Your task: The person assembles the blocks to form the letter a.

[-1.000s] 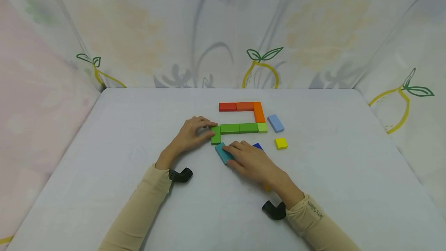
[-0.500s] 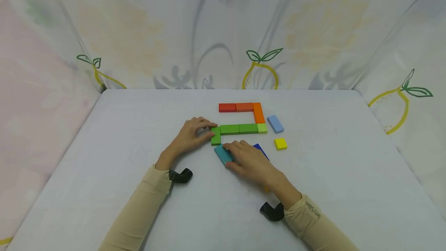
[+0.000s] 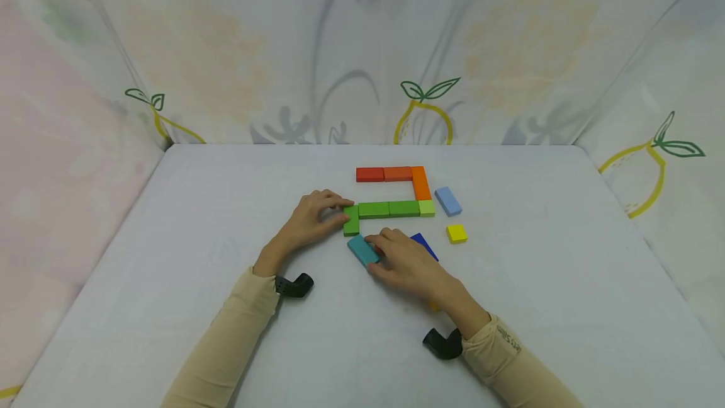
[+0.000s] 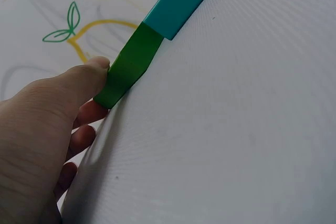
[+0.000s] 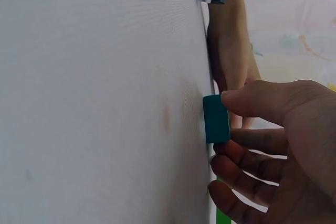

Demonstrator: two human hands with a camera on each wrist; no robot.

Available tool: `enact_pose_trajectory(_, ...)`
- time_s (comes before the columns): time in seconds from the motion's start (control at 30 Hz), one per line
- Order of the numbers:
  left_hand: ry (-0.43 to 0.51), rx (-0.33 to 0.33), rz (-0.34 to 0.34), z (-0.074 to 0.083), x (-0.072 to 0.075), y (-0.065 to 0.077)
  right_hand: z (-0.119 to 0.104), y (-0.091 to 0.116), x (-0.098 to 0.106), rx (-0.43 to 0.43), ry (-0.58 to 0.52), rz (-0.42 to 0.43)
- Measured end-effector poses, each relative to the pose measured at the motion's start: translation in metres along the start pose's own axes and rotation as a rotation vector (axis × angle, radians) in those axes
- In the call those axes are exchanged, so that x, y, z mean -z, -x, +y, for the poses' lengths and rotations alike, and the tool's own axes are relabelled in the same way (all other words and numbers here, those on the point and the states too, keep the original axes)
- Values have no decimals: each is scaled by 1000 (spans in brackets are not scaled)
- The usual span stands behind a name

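Note:
At the left end of a row of green blocks, my left hand pinches an upright-turned green block between thumb and index finger. In the left wrist view, the thumb lies against the side of that green block. Just below it on the table lies a slanted teal block, pinched at its right side by the thumb and fingers of my right hand. The right wrist view shows the teal block end-on, the thumb at its upper edge. Its far corner is close to the green block.
Red block, red-orange block, orange block and light green block continue the bent row. Light blue block and yellow block lie right. Dark blue block and a yellow-orange block are partly hidden.
The teal block has shifted slightly left and turned a little under my right hand, whose fingertips now show more of it. My left hand keeps its place at the green block.

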State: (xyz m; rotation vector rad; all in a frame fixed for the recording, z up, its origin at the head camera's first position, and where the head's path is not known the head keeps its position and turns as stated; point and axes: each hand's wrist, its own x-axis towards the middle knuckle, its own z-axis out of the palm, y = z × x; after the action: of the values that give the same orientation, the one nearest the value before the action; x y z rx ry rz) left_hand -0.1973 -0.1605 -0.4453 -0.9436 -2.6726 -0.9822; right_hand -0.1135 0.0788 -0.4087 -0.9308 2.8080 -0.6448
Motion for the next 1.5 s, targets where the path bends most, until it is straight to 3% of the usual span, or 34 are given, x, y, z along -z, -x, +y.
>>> enact_pose_trajectory(0.43, -9, -1, 4, -1, 0, -1, 1, 0, -1, 8, 32, 15)
enact_pose_trajectory(1.5, 18, -32, 9, -3, -1, 0, -7, 3, -2, -110, 11, 27)
